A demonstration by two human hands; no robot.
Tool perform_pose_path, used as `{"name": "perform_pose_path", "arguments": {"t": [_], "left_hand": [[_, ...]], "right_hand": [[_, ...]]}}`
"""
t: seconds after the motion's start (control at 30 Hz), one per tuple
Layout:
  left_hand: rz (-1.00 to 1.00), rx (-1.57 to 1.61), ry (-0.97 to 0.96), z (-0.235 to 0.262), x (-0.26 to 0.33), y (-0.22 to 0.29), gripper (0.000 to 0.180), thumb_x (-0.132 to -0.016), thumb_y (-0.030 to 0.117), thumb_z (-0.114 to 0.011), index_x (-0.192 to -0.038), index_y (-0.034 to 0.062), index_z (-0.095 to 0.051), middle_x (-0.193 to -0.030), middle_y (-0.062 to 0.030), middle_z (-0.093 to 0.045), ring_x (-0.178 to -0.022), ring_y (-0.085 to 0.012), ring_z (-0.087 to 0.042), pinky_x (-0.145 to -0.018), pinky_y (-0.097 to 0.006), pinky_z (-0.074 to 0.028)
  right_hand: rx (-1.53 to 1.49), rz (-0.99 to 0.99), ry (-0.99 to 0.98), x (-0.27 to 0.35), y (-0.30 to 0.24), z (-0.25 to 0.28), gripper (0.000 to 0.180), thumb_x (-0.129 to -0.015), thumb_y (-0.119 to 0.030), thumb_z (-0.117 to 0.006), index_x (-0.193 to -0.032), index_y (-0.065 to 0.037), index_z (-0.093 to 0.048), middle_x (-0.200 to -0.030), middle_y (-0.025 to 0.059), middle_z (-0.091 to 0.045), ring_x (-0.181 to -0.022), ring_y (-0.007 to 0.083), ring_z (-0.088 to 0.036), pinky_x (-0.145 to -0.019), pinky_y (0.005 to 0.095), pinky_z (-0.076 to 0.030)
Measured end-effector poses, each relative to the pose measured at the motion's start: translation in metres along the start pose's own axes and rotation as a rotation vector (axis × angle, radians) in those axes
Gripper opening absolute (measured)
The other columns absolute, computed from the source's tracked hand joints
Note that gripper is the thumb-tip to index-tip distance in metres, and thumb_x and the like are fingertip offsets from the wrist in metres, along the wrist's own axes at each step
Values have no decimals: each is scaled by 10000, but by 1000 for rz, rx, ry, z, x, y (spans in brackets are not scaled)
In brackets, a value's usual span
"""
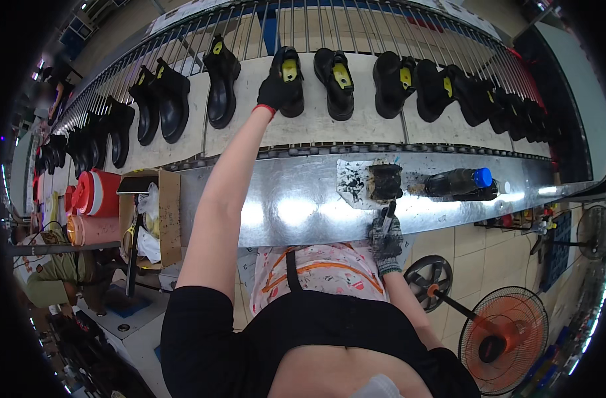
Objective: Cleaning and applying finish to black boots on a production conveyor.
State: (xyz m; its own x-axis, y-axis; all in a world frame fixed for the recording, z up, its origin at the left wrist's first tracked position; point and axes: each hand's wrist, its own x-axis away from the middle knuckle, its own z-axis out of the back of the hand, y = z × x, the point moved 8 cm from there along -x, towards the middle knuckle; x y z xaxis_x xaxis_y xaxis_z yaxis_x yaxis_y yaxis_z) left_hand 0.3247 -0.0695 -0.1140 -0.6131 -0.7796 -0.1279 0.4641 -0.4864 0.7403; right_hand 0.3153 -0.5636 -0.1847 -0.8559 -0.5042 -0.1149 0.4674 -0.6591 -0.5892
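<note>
My left hand (273, 91), in a black glove with a red cuff, reaches out to the belt and grips the left side of a black ankle boot (292, 99) with a yellow insole. Close to my body, my right hand (386, 242) wears a grey knit glove and is closed on a slim brush (388, 217), its tip pointing away from me. Just beyond the tip sits a small black-stained tub (385, 181) on a smeared white sheet (351, 182). To its right, a dark bottle with a blue cap (482, 177) lies on its side.
More black boots (221, 86) line the pale conveyor (263, 136) on both sides, with metal rollers (309, 26) behind. A steel ledge (283, 192) runs before me. A cardboard box (169, 219) and red jugs (97, 192) stand left; an orange fan (505, 338) stands lower right.
</note>
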Motion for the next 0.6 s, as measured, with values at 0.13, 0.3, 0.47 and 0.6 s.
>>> {"name": "perform_pose_path", "arguments": {"t": [0.13,0.3,0.47,0.6], "left_hand": [[-164,-228,275,10,44,60,503,-709,271,-707,-1092,31,-486,-976,-193,-599,-919,-368,-592,-783,-431,-484],[-715,-392,174,-28,107,73,466,-660,194,-677,-1101,91,-572,-1223,-199,-506,-1127,-358,-483,-927,-467,-402],[-702,-739,-155,-94,131,32,444,-753,176,-585,-1188,92,-560,-1175,-223,-520,-1041,-356,-497,-865,-480,-411],[-256,-409,-80,-97,111,-21,264,-782,184,-572,-1002,43,-608,-1274,-207,-503,-937,-330,-511,-762,-430,-440]], "right_hand": [[-322,-326,-141,13,35,-16,362,-900,-252,-535,-1191,-37,-544,-1001,184,-618,-906,340,-614,-784,403,-485],[-148,-234,-194,3,10,-4,358,-904,-223,-527,-1209,-36,-533,-1012,184,-617,-886,334,-618,-762,400,-492],[-585,-363,-134,14,34,-22,368,-902,-223,-533,-1219,-36,-521,-995,197,-615,-855,345,-615,-731,407,-495],[-427,-239,-97,14,39,-23,365,-892,-207,-551,-1211,-34,-523,-948,180,-619,-827,305,-617,-708,394,-496]]}}
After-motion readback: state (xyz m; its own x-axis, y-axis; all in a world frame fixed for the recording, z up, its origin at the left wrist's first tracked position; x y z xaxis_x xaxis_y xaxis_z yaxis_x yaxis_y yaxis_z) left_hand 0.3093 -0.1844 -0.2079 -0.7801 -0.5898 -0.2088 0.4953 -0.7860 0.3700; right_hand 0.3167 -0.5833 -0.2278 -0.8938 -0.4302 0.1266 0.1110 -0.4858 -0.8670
